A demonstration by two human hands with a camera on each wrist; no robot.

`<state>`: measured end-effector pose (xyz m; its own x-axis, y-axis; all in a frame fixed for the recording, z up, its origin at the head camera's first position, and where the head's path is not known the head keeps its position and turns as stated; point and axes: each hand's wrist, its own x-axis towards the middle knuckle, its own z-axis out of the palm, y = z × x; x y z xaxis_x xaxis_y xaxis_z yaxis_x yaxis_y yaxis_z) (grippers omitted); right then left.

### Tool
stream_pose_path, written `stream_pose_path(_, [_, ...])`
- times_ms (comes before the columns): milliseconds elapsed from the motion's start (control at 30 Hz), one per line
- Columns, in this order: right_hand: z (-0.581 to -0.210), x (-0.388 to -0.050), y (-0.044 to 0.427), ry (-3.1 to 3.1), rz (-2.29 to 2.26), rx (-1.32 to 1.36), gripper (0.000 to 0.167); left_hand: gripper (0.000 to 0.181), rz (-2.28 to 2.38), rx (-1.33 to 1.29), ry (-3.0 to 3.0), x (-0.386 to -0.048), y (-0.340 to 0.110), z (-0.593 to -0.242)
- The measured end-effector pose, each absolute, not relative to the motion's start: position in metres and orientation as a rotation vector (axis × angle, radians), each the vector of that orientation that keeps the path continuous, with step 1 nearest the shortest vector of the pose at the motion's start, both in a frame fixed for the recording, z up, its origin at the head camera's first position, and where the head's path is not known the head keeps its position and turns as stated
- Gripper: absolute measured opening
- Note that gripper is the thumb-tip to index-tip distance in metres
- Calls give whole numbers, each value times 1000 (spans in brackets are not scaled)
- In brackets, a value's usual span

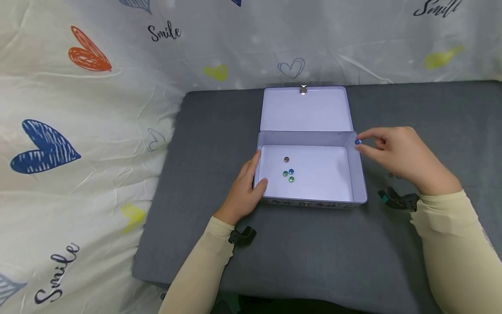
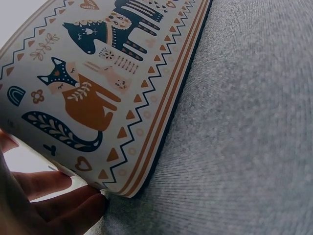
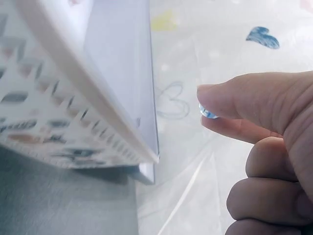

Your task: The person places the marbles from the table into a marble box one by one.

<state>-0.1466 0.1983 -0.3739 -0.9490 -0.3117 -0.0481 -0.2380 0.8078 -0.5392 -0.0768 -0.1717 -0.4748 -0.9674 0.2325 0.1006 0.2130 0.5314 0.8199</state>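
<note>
An open tin box [image 1: 313, 204] with a pale lilac inside stands on the grey table, its hinged lid [image 1: 307, 109] laid back. Inside lie several small glass marbles: a brown one [image 1: 286, 159], a blue one [image 1: 291, 172] and green ones [image 1: 291, 179]. My left hand [image 1: 241, 192] holds the box at its front left corner, thumb over the rim and fingers along the outer side. Between thumb and index finger my right hand [image 1: 404, 157] pinches a blue marble [image 3: 209, 112], just beside the box's right rim. Its other fingers are curled in.
More small marbles [image 1: 391, 175] lie on the table [image 1: 204, 174], partly hidden under my right wrist. Dark wrist camera mounts [image 1: 242, 236] sit on both forearms. A white sheet [image 1: 117, 104] with printed hearts hangs behind the table and to its left.
</note>
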Motion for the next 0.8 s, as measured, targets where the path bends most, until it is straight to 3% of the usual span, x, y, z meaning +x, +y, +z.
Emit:
stream_pose_path(300, [-371,-157,170,2868,-858,-533,23,75,1473,400,2725,-78,-174,-476])
stream_pose_path(800, [-372,-168,135,2844,-849,-674,23,75,1447,405,2726,-78,-173,-478])
